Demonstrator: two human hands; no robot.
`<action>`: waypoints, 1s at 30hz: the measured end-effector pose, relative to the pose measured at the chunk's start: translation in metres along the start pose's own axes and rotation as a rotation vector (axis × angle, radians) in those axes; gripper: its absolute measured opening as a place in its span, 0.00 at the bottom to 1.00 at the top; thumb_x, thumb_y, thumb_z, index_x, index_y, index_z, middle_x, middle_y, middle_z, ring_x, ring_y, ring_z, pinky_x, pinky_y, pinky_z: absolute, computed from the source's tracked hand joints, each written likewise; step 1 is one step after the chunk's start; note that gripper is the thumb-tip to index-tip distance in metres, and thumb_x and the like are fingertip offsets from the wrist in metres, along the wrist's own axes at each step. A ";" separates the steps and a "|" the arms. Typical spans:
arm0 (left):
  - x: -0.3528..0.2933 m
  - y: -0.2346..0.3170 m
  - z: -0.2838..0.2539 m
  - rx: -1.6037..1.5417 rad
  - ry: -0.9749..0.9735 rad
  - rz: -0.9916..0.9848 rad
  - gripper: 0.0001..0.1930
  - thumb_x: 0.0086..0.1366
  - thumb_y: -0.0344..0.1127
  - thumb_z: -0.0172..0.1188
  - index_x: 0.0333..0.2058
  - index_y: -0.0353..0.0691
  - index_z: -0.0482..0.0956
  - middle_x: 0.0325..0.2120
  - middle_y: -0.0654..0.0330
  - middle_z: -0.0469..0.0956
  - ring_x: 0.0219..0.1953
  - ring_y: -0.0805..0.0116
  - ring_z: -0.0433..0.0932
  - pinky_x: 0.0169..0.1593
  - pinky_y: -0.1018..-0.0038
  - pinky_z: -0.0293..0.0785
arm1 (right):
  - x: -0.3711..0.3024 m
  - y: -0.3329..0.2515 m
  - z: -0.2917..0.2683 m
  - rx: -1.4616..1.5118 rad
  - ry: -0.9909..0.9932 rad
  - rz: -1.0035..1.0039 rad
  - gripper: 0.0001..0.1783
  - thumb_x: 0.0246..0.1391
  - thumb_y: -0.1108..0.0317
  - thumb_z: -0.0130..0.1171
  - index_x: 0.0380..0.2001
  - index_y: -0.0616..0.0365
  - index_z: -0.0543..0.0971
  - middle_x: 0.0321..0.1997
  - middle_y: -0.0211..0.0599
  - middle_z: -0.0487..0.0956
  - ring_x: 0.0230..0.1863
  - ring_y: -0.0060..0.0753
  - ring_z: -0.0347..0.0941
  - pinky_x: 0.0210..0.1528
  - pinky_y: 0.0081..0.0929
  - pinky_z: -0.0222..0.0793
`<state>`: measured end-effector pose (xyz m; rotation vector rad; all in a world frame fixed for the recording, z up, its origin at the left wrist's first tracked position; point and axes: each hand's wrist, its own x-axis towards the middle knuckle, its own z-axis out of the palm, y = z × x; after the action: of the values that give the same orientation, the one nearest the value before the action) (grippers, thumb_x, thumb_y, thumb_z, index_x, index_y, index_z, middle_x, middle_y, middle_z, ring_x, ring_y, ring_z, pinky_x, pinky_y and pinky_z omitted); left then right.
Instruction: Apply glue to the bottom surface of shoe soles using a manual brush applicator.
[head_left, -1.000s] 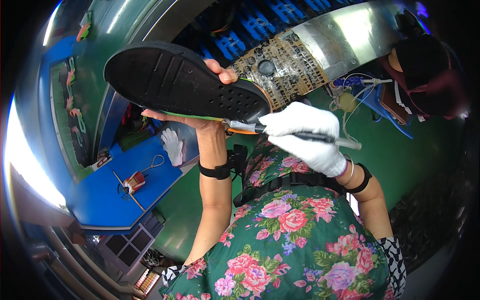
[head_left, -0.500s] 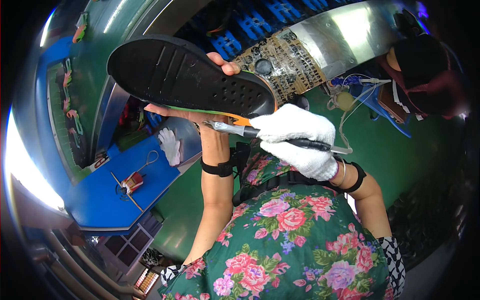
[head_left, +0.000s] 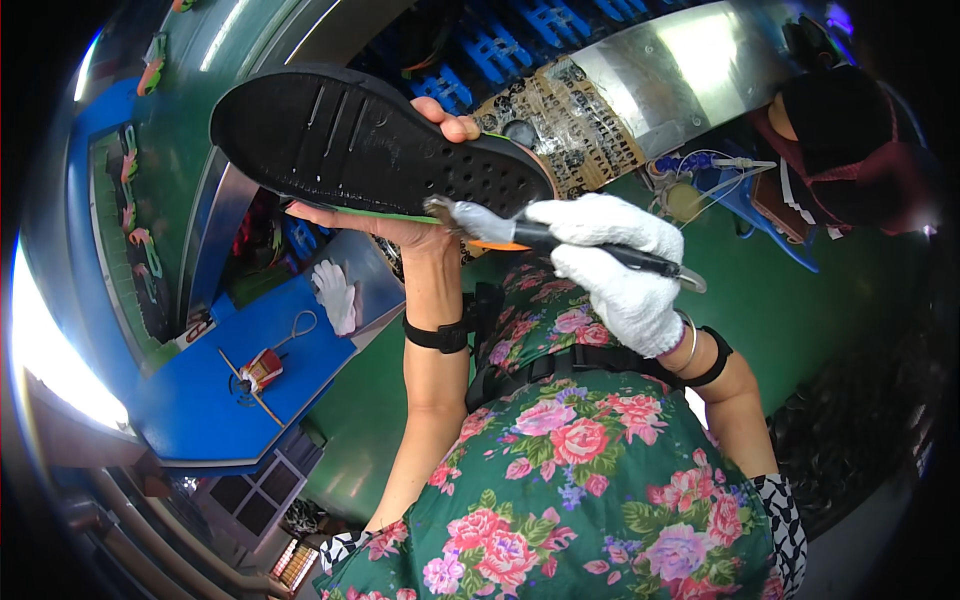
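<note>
My bare left hand (head_left: 400, 232) grips a black shoe sole (head_left: 330, 135) from beneath, with fingertips curling over its far edge. The sole's face with grooves and small round holes is turned up, and a strip of green and orange shows along its rim. In a white knit glove, my right hand (head_left: 625, 265) is closed round a brush (head_left: 540, 237) with a black handle and a thin hose at its rear end. Its bristles lie at the sole's near edge, by the holes; whether they touch cannot be made out.
On the left, a blue table (head_left: 215, 400) bears a red container (head_left: 262, 370) with a stick and a white glove (head_left: 335, 295). Ahead runs a metal ledge (head_left: 690, 60) with a taped cardboard piece (head_left: 575, 125). Another person (head_left: 840, 130) sits at the right. Shoe parts (head_left: 140, 240) lie along the far left.
My right hand has raised the brush from below the sole's near edge up onto that edge. The sole has tilted slightly, and wet-looking streaks shine more in its grooves.
</note>
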<state>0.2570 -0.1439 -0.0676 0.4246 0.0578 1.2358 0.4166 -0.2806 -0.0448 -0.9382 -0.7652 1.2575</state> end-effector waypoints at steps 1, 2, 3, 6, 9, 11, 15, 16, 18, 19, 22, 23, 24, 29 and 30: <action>0.000 0.000 0.000 0.005 -0.025 0.020 0.68 0.39 0.96 0.44 0.57 0.33 0.73 0.44 0.43 0.78 0.40 0.49 0.76 0.45 0.56 0.74 | 0.000 -0.001 -0.003 -0.012 0.016 0.016 0.10 0.51 0.80 0.68 0.39 0.65 0.85 0.47 0.47 0.86 0.48 0.35 0.83 0.51 0.30 0.78; 0.001 0.000 -0.001 0.010 -0.053 0.038 0.69 0.38 0.96 0.44 0.57 0.30 0.73 0.44 0.43 0.78 0.41 0.50 0.76 0.46 0.56 0.73 | 0.000 -0.002 -0.006 -0.001 0.040 0.020 0.10 0.51 0.80 0.68 0.39 0.65 0.85 0.47 0.47 0.86 0.48 0.35 0.83 0.51 0.30 0.78; 0.001 0.001 -0.001 0.010 -0.048 0.039 0.69 0.38 0.96 0.44 0.57 0.30 0.73 0.44 0.43 0.78 0.41 0.50 0.76 0.46 0.56 0.73 | 0.000 -0.003 -0.008 -0.141 -0.018 -0.073 0.10 0.51 0.81 0.68 0.39 0.65 0.85 0.46 0.46 0.86 0.47 0.35 0.83 0.51 0.30 0.78; 0.001 -0.001 0.001 0.036 -0.088 0.051 0.69 0.38 0.96 0.44 0.56 0.29 0.73 0.43 0.43 0.78 0.41 0.51 0.75 0.46 0.57 0.72 | -0.001 -0.003 -0.009 -0.266 -0.082 -0.195 0.10 0.51 0.80 0.68 0.39 0.65 0.85 0.45 0.45 0.86 0.45 0.34 0.83 0.49 0.31 0.78; -0.001 -0.005 0.003 0.014 -0.065 0.004 0.69 0.38 0.96 0.45 0.56 0.30 0.73 0.43 0.42 0.77 0.40 0.51 0.75 0.46 0.58 0.72 | -0.003 -0.001 -0.004 -0.217 -0.134 -0.130 0.08 0.48 0.83 0.65 0.34 0.65 0.83 0.44 0.53 0.85 0.42 0.38 0.82 0.46 0.32 0.77; -0.002 -0.007 0.004 -0.027 -0.027 -0.003 0.69 0.37 0.96 0.45 0.55 0.29 0.73 0.42 0.42 0.77 0.40 0.51 0.75 0.46 0.58 0.72 | -0.004 0.000 -0.004 -0.084 -0.103 -0.090 0.09 0.50 0.82 0.66 0.37 0.66 0.84 0.46 0.50 0.85 0.46 0.36 0.83 0.50 0.31 0.77; -0.003 -0.003 -0.001 0.007 -0.046 0.028 0.70 0.36 0.96 0.44 0.54 0.28 0.73 0.42 0.42 0.77 0.39 0.51 0.75 0.46 0.59 0.71 | -0.004 -0.004 -0.014 -0.018 0.003 0.016 0.12 0.51 0.83 0.66 0.41 0.67 0.85 0.45 0.47 0.86 0.47 0.34 0.83 0.52 0.31 0.78; -0.003 0.001 -0.002 0.063 -0.012 0.001 0.70 0.35 0.97 0.44 0.52 0.27 0.74 0.41 0.42 0.77 0.39 0.52 0.75 0.46 0.59 0.71 | -0.003 -0.006 -0.018 -0.096 0.011 -0.017 0.12 0.51 0.82 0.67 0.41 0.66 0.85 0.45 0.47 0.86 0.46 0.34 0.83 0.50 0.31 0.78; -0.002 0.004 -0.005 0.120 0.022 -0.026 0.71 0.34 0.97 0.44 0.51 0.27 0.74 0.40 0.43 0.78 0.38 0.52 0.75 0.46 0.60 0.71 | 0.000 -0.008 -0.024 -0.250 -0.013 -0.151 0.13 0.49 0.81 0.68 0.41 0.65 0.85 0.43 0.46 0.86 0.43 0.35 0.83 0.47 0.30 0.78; -0.001 0.005 -0.006 0.134 -0.047 -0.049 0.71 0.32 0.98 0.44 0.49 0.25 0.74 0.39 0.43 0.78 0.38 0.53 0.76 0.47 0.61 0.71 | 0.001 -0.010 -0.026 -0.414 -0.055 -0.303 0.13 0.48 0.80 0.70 0.40 0.63 0.86 0.42 0.45 0.86 0.41 0.35 0.83 0.43 0.30 0.78; 0.001 0.004 -0.005 0.171 -0.152 -0.071 0.72 0.30 0.98 0.43 0.47 0.23 0.73 0.37 0.43 0.78 0.39 0.53 0.76 0.47 0.61 0.72 | 0.001 -0.018 -0.030 -0.712 -0.160 -0.568 0.15 0.45 0.79 0.73 0.39 0.60 0.86 0.41 0.42 0.87 0.36 0.36 0.83 0.38 0.30 0.78; 0.000 0.003 -0.004 0.195 -0.189 -0.067 0.73 0.30 0.99 0.43 0.46 0.23 0.73 0.35 0.44 0.78 0.39 0.53 0.76 0.48 0.61 0.72 | 0.001 -0.019 -0.028 -0.713 -0.160 -0.546 0.16 0.44 0.78 0.74 0.39 0.58 0.86 0.40 0.40 0.87 0.35 0.36 0.82 0.36 0.30 0.78; 0.000 0.002 -0.003 0.195 -0.190 -0.068 0.73 0.30 0.99 0.43 0.46 0.23 0.73 0.35 0.44 0.78 0.39 0.53 0.76 0.48 0.61 0.72 | 0.000 -0.021 -0.028 -0.732 -0.182 -0.540 0.16 0.44 0.78 0.74 0.39 0.58 0.86 0.40 0.40 0.87 0.35 0.36 0.82 0.36 0.30 0.78; 0.002 0.002 -0.004 0.222 -0.280 -0.089 0.73 0.30 0.99 0.43 0.47 0.22 0.72 0.36 0.43 0.79 0.38 0.53 0.77 0.45 0.62 0.73 | -0.005 -0.023 -0.028 -0.591 -0.247 -0.366 0.13 0.46 0.78 0.72 0.38 0.59 0.87 0.39 0.39 0.87 0.36 0.34 0.83 0.39 0.28 0.79; 0.004 0.003 -0.006 0.248 -0.295 -0.104 0.73 0.30 0.99 0.43 0.47 0.22 0.72 0.36 0.42 0.79 0.38 0.53 0.78 0.44 0.62 0.74 | -0.005 -0.022 -0.028 -0.432 -0.255 -0.227 0.11 0.47 0.78 0.72 0.37 0.60 0.87 0.39 0.40 0.87 0.37 0.34 0.84 0.40 0.28 0.80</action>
<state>0.2538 -0.1378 -0.0714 0.8064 -0.0197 1.0564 0.4501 -0.2908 -0.0372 -1.0089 -1.3445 1.0393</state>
